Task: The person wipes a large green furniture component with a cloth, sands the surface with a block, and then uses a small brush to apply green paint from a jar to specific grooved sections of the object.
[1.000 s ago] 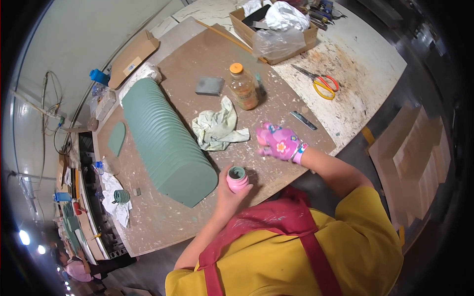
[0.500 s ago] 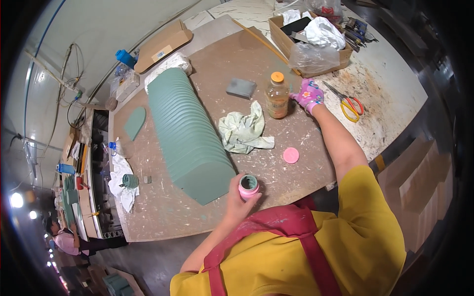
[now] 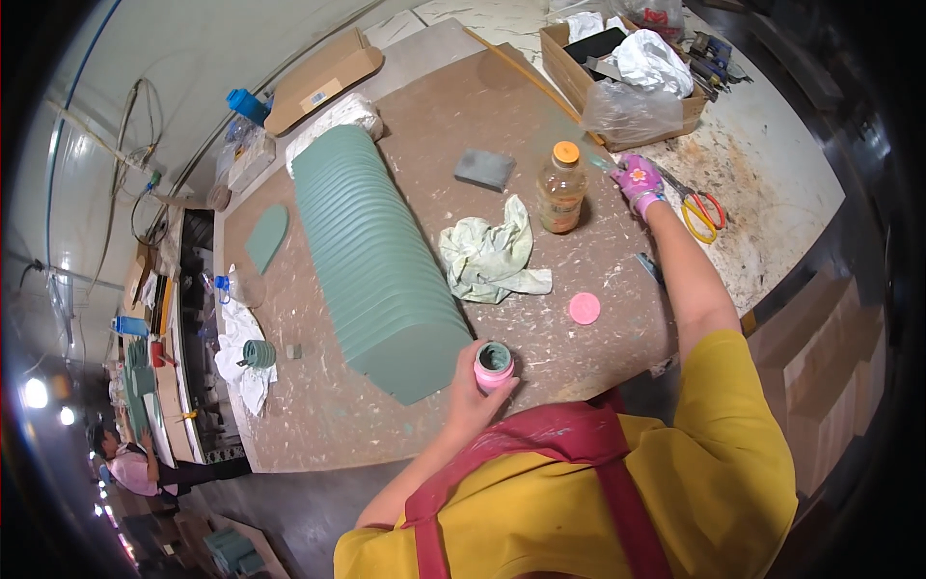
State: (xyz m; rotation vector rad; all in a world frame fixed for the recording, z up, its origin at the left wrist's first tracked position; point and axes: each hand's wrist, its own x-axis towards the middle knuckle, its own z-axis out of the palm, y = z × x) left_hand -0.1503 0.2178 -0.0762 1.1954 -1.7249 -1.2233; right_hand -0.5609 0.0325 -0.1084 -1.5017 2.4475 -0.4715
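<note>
My left hand (image 3: 470,394) is wrapped round a small pink jar (image 3: 494,374) at the table's near edge; the jar has no lid on, and dark green stuff shows inside. A round pink lid (image 3: 584,309) lies flat to its right. My right hand (image 3: 639,183), in a pink flowered glove, is closed at the far right, its fingers by a thin pale greenish piece that I cannot make out. Beside that hand stand a clear bottle (image 3: 561,198) with an orange cap and, lying down, scissors (image 3: 702,214) with red and yellow handles. A crumpled pale cloth (image 3: 490,253) lies left of the bottle.
A long row of stacked green panels (image 3: 376,256) fills the table's middle left. Behind the cloth rests a grey block (image 3: 485,169). A cardboard box (image 3: 569,72) of rags and plastic stands far right. A small dark blue object (image 3: 648,267) lies by my right forearm.
My right hand has moved right, away from the bottle and nearer the scissors. The whole view has shifted slightly. My left hand still holds the jar.
</note>
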